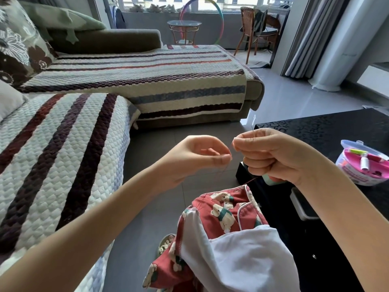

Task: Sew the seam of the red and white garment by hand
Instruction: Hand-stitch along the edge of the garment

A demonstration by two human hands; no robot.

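Note:
The red garment with bear prints and a white lining (pixel 221 234) lies bunched on my lap at the bottom centre. A thin red thread (pixel 251 179) runs up from its seam to my hands. My right hand (pixel 271 154) pinches a needle (pixel 253 131) between thumb and forefinger, its tip pointing up. My left hand (pixel 195 159) is raised just to the left, thumb and fingertip pinching the thread end close to the needle. Both hands hover above the garment and do not touch it.
A black glossy coffee table (pixel 328 127) stands at the right, bearing a pink and white sewing kit box (pixel 362 163) with thread spools. A striped quilted sofa (pixel 63 144) fills the left. Grey tiled floor (pixel 294 98) lies beyond; a foot in a slipper (pixel 166 243) shows below.

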